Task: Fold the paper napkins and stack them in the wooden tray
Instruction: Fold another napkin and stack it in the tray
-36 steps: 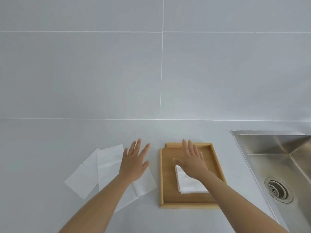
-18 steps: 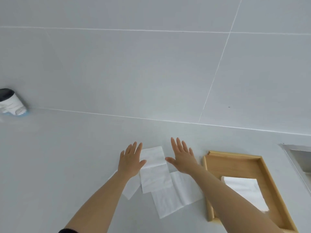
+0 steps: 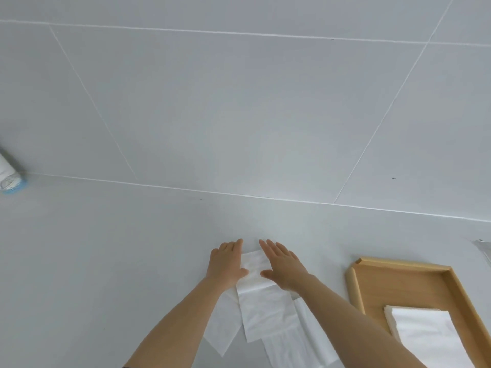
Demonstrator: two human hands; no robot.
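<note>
Three white paper napkins lie overlapping on the grey counter; the top napkin is a long strip running away from me. My left hand lies flat at its far left edge and my right hand flat at its far right edge, fingers spread, both over the far end. A second napkin pokes out to the left and a third napkin to the lower right. The wooden tray stands to the right and holds a stack of folded napkins.
A white bottle with a blue base stands at the far left against the tiled wall. A metal sink corner shows at the right edge, beyond the tray.
My right hand left the folded stack in the tray and moved left to the loose napkins. Both hands now rest on the far end of the top napkin. The view swung left.
</note>
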